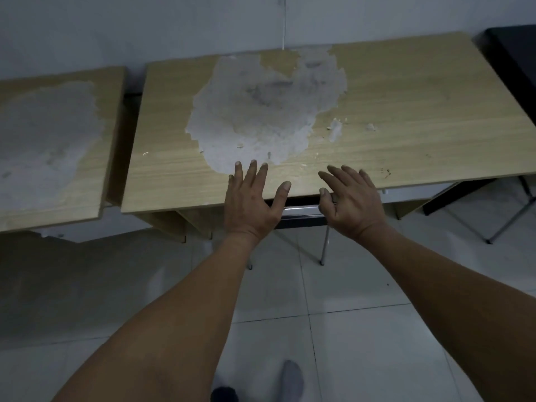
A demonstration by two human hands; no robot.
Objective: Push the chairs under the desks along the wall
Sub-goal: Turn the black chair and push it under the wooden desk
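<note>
Both hands, left and right, spread wide and empty above the chair, whose chrome tube frame sits tucked under the worn, peeling wood-grain desk.

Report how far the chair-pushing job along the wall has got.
Done, it seems: the chair at the middle desk sits mostly under the top, with only its chrome back rail and legs showing. In hand: the left hand and right hand are spread open above that rail, gripping nothing. Left: another chair at the right edge sticks out from the desk; no chair shows at the left desk.
</note>
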